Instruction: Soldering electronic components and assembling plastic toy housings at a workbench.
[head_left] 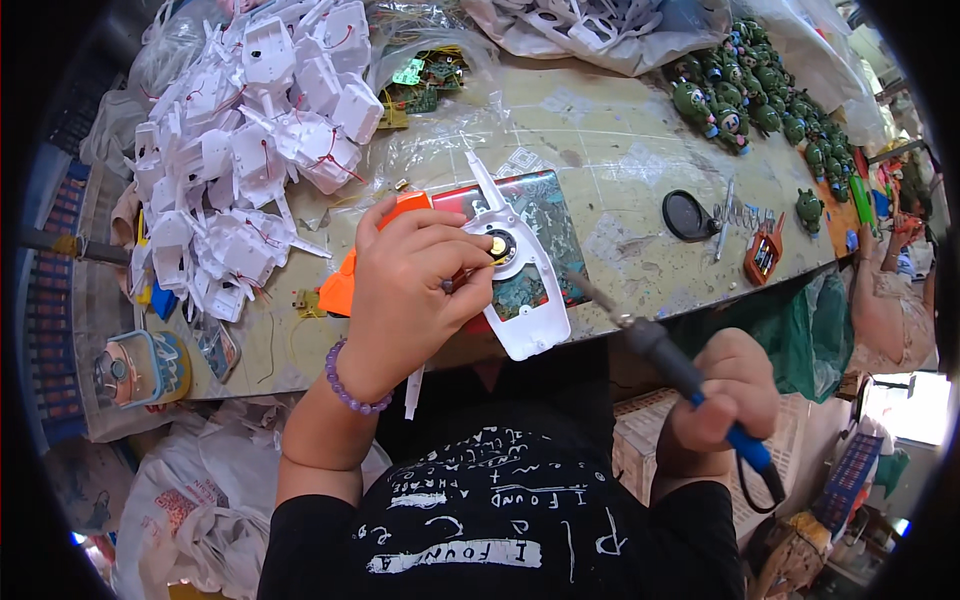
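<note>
I see the left hand (415, 290) pinching a white plastic housing (520, 285) at the desk's (610, 150) near edge; the right hand (725, 395) clenches a soldering iron (665, 355).

The housing rests on a printed board (545, 215), its small speaker (497, 246) under my fingertips (470, 255). A heap of white housings (255, 130) crowds the far left corner, green toy figures (745, 95) the far right, and a coil iron stand (745, 215) is near the right edge.

Left hand (415, 285): raised from the lower edge on a bare forearm, wrist bent, fingers curled forward with the fingertips (478, 262) pinched together in a closed grip. Right hand (722, 392): lower and to the right, fist wrapped tight in a closed grip, knuckles upward, sleeve at the wrist.
</note>
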